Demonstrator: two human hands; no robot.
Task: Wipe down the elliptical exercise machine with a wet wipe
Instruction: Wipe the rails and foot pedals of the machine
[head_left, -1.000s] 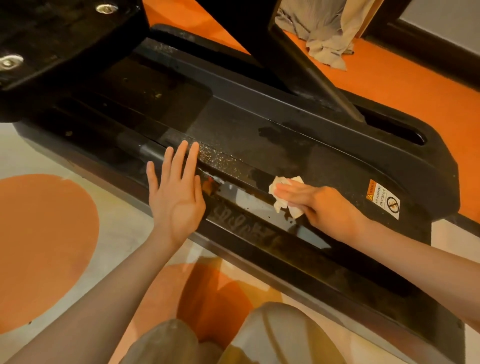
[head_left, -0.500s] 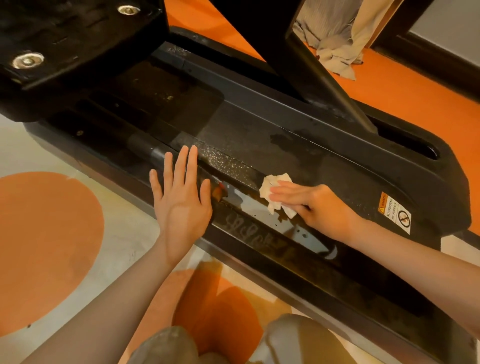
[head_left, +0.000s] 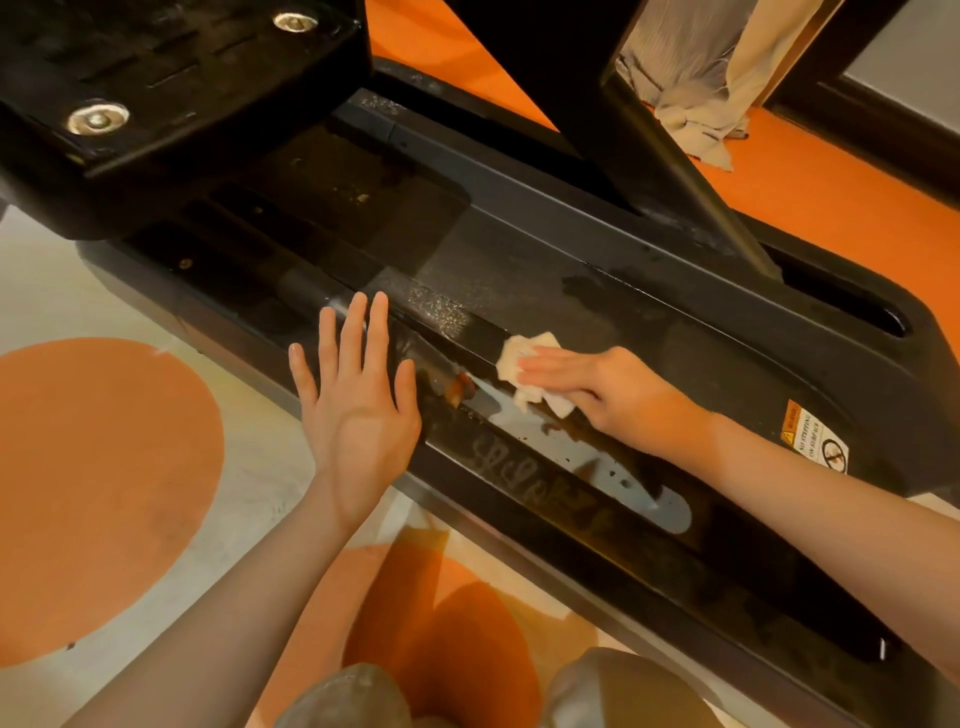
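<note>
While left hand (head_left: 358, 410) stays flat, wipe (head_left: 522, 358) under right hand (head_left: 618, 397), farther along rail (head_left: 727, 561).

Your right hand (head_left: 618, 397) presses a crumpled white wipe (head_left: 527, 369) flat-fingered against the black base of the elliptical machine (head_left: 597, 270), on a glossy, wet-looking strip of the rail. Your left hand (head_left: 358, 400) rests flat on the rail's near edge, fingers straight and slightly spread, just beside the wipe. A warning sticker (head_left: 813, 444) sits near your right forearm. A black pedal (head_left: 156, 98) overhangs at upper left.
</note>
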